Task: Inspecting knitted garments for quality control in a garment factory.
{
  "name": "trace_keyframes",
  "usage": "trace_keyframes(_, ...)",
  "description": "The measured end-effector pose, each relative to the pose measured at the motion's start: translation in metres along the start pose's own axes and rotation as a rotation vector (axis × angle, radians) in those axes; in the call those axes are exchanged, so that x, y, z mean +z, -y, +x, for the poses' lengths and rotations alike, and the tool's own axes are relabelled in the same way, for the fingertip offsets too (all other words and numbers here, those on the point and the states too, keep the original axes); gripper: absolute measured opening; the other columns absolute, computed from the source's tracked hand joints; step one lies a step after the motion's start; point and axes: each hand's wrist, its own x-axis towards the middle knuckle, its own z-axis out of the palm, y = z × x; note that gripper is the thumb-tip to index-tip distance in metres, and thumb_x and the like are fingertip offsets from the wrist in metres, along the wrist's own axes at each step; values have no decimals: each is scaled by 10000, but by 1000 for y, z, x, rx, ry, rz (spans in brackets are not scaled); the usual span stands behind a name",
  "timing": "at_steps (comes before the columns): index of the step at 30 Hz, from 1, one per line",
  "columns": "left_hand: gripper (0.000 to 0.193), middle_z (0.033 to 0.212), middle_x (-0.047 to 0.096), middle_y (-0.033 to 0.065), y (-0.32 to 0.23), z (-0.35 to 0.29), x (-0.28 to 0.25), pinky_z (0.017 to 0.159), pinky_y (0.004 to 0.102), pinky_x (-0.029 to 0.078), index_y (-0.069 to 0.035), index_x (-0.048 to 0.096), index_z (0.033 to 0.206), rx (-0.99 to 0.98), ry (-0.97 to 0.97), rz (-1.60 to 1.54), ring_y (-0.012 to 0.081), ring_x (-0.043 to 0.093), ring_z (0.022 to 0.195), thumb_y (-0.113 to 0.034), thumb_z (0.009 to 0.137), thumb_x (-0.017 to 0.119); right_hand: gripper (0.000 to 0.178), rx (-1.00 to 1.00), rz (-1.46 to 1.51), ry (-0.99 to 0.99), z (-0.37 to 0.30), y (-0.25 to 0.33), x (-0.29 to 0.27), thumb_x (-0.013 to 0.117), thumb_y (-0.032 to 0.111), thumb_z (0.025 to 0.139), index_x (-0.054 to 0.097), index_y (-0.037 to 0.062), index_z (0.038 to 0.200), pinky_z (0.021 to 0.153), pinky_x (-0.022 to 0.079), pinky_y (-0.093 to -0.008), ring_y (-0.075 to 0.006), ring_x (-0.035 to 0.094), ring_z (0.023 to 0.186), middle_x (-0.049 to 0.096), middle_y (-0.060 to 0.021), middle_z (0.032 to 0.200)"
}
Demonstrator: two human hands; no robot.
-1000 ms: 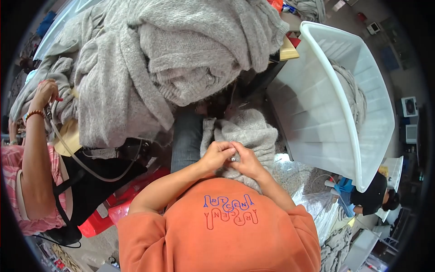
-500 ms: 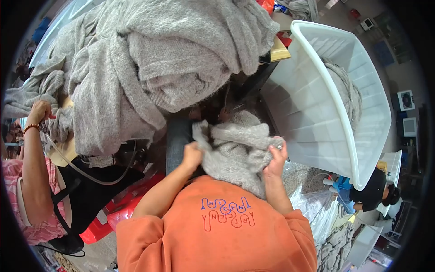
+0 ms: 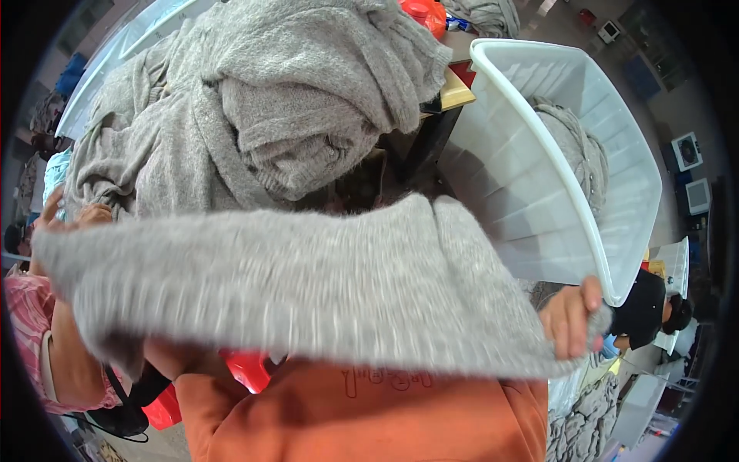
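Observation:
A fuzzy grey knit sweater (image 3: 308, 285) is stretched wide across the space before my orange top, its ribbed edge toward me and blurred by motion. My right hand (image 3: 568, 320) grips its right end, fingers closed round the edge. Only part of my left forearm (image 3: 178, 358) shows; it runs under the sweater's left side, and that hand is hidden behind the cloth. Just beyond lies a big heap of grey knitwear (image 3: 285, 100) on a table.
At the right stands a tall white plastic bin (image 3: 531, 115) holding grey knitwear (image 3: 573, 150). A co-worker in a pink top (image 3: 31, 323) is close on my left, hands at the heap's edge. A wooden table corner (image 3: 456, 91) juts out beside the bin. Another person (image 3: 639, 312) is farther right.
The sweater was bunched in front of my chest and is now spread wide. My right hand has moved outward to the right; my left has gone out of sight behind the cloth.

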Motion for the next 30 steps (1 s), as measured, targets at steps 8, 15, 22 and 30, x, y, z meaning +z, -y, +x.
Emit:
trace_keyframes(8, 363, 872, 610, 134, -39, -71, 47, 715, 369, 515, 32, 550, 1010, 286, 1620, -1877, 243, 607, 782, -286, 841, 504, 425, 32, -1119, -1133, 0, -77, -34, 425, 76, 612, 489, 15, 1028, 707, 412, -258, -147, 514, 760, 552, -82, 867)
trace_keyframes(15, 300, 870, 638, 147, -76, -201, 14, 651, 333, 528, 44, 582, 965, -2, 2724, -1875, 215, 637, 719, -214, 813, 567, 582, 628, -1072, -767, -17, -178, -70, 638, 6, 649, 463, 28, 1204, 930, 368, -313, -178, 480, 1084, 530, -75, 1158)
trace_keyframes(22, 359, 856, 640, 145, -69, -182, 11, 649, 307, 517, 68, 575, 996, 81, 2781, -1829, 198, 634, 711, -219, 783, 600, 582, 759, -793, -561, -16, -216, -125, 644, -10, 664, 474, 39, 1219, 945, 361, -312, -182, 454, 1127, 502, -83, 1223)
trace_keyframes(30, 400, 833, 635, 193, -57, -185, 39, 639, 302, 499, 132, 585, 921, 374, 2806, -1957, 223, 629, 686, -204, 713, 650, 331, 777, -202, -879, -20, -235, -121, 603, 22, 720, 571, -7, 1048, 858, 404, -252, -137, 514, 986, 569, -72, 1044)
